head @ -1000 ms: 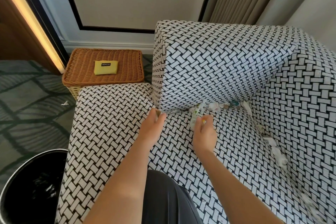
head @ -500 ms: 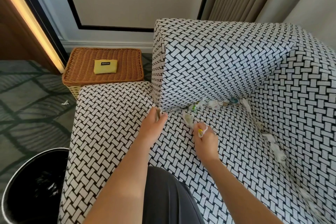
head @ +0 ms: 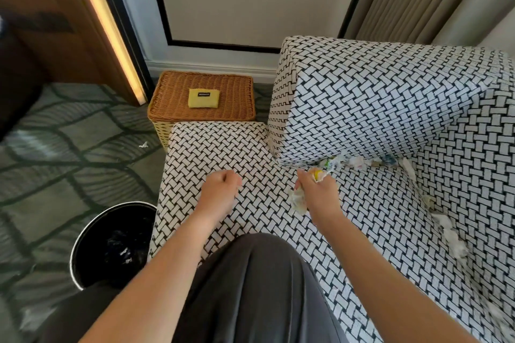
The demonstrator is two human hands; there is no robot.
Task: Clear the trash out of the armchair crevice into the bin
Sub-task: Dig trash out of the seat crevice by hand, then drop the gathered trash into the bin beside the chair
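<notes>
**Right hand holding scraps above the seat, more still lying in the crevice**

The right hand (head: 317, 193) is gripping crumpled pale paper trash (head: 298, 199), one wad hanging below the fingers and a yellow-and-white bit poking out on top. It is hovering over the seat of the black-and-white woven-pattern armchair (head: 223, 147), just beside the armrest's base. The left hand (head: 220, 189) is clenching into a fist above the seat; whether anything is lying inside it cannot be told. More crumpled wrappers and tissue (head: 358, 161) are sitting in the crevice under the armrest, and a white line of them (head: 450, 234) is running along the seat's right-hand crevice. The round black bin (head: 83, 234) is standing on the carpet by the seat's left front corner. Behind the chair, a yellow pouch (head: 203, 97) is lying on a brown wicker box (head: 237, 86).
</notes>
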